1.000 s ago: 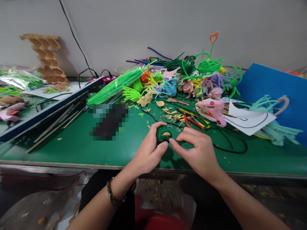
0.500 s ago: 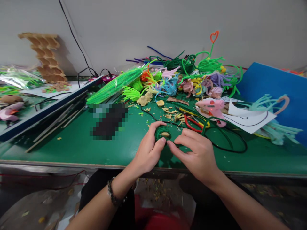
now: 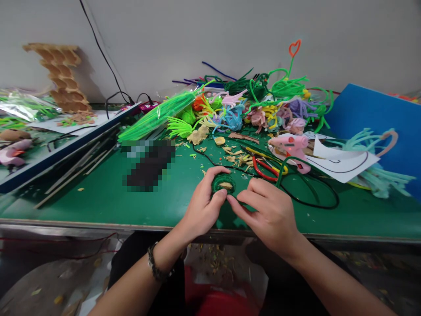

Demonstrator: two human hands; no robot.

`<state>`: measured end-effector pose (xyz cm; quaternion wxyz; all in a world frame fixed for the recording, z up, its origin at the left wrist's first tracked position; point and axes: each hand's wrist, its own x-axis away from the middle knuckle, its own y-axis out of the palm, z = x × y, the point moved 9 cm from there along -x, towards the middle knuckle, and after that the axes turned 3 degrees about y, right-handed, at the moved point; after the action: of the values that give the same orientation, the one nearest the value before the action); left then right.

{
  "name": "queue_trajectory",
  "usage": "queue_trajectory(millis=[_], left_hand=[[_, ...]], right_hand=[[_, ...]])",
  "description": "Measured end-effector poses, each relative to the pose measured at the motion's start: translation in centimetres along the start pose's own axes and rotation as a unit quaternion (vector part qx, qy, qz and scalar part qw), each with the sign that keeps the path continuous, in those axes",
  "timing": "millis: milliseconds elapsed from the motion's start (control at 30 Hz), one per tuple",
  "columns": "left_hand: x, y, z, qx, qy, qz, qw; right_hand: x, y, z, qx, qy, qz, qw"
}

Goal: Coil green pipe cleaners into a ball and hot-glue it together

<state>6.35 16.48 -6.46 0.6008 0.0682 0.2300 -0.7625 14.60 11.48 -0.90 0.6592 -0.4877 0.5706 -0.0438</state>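
My left hand [image 3: 204,204] curls its thumb and fingers around a small round coil of dark green pipe cleaner [image 3: 215,183]. A tan, cardboard-like piece [image 3: 225,185] shows in the coil's middle. Just right of it, my right hand [image 3: 268,208] is closed, thumb and forefinger pinched together at the coil's lower right edge. A green pipe cleaner strand [image 3: 280,172] comes up from behind the right hand and bends toward the glue gun; the stretch inside the fingers is hidden. Both hands are above the green table [image 3: 131,208].
A pink glue gun [image 3: 292,147] and red-handled pliers [image 3: 265,170] lie beyond my right hand, near a black cable loop [image 3: 332,204]. Cardboard scraps [image 3: 237,157], bagged green pipe cleaners [image 3: 158,115] and a colourful pipe cleaner heap [image 3: 233,116] lie behind. A blue board [image 3: 371,114] leans right.
My right hand has shifted very slightly left and down along the coil's edge. The left hand keeps its hold, with the coil tilted almost the same.
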Motion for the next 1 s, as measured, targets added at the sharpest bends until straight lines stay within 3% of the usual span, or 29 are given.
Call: queue_trajectory(millis=[467, 800, 1000], left_hand=[[-0.1, -0.1, -0.1, 0.022, -0.019, 0.007, 1.0], [-0.1, -0.6, -0.4, 0.045, -0.053, 0.022, 0.997], [0.1, -0.9, -1.1, 0.096, -0.074, 0.059, 0.991]], right_hand=[[0.0, 0.3, -0.3, 0.002, -0.015, -0.008, 1.0], [-0.1, 0.2, 0.7, -0.111, 0.033, -0.001, 0.993], [-0.2, 0.4, 1.4, -0.159, 0.065, -0.005, 0.985]])
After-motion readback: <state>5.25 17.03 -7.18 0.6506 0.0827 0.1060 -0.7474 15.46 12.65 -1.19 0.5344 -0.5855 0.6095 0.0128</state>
